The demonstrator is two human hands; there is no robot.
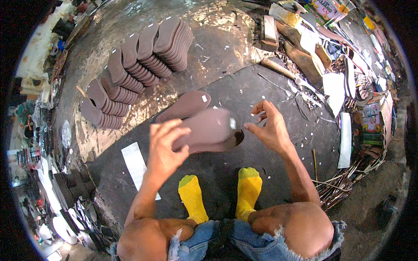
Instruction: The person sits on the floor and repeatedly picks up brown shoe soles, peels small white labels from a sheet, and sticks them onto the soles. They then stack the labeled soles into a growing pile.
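Mat (278, 178): dark, underfoot.
Stacks (174, 50): brown soles, slanting row, upper left.
Sole (207, 124): brown, blurred, over the mat between the hands; another sole (185, 106) just beyond.
Left hand (165, 145): at the sole's left end, thumb and fingers parted; cannot tell whether gripping.
Right hand (271, 126): just right of the sole, thumb and forefinger apart.
Socks (191, 198): yellow pair.
Label (232, 123): white, sole's right end.
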